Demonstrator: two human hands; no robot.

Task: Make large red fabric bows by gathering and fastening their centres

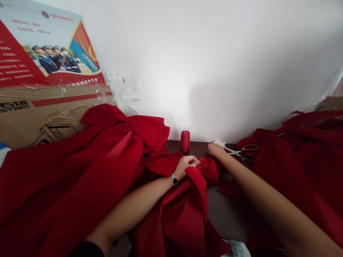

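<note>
The left hand (186, 166) pinches the red cloth (184, 217) near the table's (198, 146) back edge, maybe to keep its folds together. The right hand (215, 150) is beside the scissors (233, 151); I can't tell its grip. Thread (185, 141) stands close, probably for easy grabbing.

Folded red fabric (184, 214) is matt cloth; the red cylindrical spool (185, 141) carries fine thread. Silver scissor blades (231, 151) are smooth metal. The brown rectangular box (25, 125) is cardboard; crumpled clear film (125, 87) is glossy plastic.
</note>
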